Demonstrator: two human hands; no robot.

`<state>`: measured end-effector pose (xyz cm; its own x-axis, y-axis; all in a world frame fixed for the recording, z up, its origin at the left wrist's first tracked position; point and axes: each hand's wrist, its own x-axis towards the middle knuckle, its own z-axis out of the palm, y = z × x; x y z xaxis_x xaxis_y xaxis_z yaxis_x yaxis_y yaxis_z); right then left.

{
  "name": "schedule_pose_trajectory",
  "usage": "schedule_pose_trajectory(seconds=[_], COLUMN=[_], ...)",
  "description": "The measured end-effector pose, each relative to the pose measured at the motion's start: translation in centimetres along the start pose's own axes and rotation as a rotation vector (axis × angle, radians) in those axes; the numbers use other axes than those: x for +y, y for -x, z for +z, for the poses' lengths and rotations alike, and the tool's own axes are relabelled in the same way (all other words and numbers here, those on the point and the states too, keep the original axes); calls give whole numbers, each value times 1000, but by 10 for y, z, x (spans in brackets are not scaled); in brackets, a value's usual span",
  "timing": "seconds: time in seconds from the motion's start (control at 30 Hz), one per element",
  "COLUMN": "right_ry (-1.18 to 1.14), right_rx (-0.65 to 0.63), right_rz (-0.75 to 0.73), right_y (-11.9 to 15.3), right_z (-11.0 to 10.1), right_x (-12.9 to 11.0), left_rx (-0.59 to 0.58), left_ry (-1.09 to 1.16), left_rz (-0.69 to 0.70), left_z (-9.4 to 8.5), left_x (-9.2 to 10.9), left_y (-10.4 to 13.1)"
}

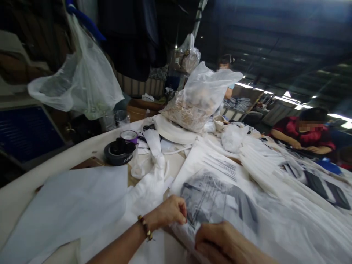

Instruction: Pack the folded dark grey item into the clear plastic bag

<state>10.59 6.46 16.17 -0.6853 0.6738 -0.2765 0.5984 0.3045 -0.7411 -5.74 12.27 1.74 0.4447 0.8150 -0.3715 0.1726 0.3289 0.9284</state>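
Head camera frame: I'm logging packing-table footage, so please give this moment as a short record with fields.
Left hand: left hand, bead bracelet on the wrist, fingers pinching the near edge of the clear printed bag
Right hand: right hand resting on the same edge, grip unclear
Bag contents: dark folded garment, seen through the plastic
Left of hands: white tissue sheets
Farther back: black tape roll, large plastic bag of pale filling
Others: person in red working at right
Surface: table

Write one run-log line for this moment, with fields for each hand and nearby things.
left hand: pinching edge of clear printed plastic garment bag | right hand: gripping same bag | near: white tissue paper sheet, black tape roll
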Motion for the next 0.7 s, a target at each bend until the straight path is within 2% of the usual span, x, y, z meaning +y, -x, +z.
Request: schedule_pose_trajectory(seconds=[0.1,0.2,0.3,0.5,0.7], right_ry=[458,651,676,672,646], right_rx=[27,7,41,96,168], right_rz=[206,330,407,523,564], right_y=[-36,-54,-61,-69,-62], right_z=[16,30,35,34,42], right_x=[29,47,49,35,45], left_rx=[-10,-13,-13,-32,-18], left_ry=[-1,2,11,5,-28], left_rz=[5,-3,-12,-4,3], left_z=[-1,-2,-1,-2,-3], left_x=[-3,-5,-5,-2,-1], left_y=[-2,-3,-2,0,-1])
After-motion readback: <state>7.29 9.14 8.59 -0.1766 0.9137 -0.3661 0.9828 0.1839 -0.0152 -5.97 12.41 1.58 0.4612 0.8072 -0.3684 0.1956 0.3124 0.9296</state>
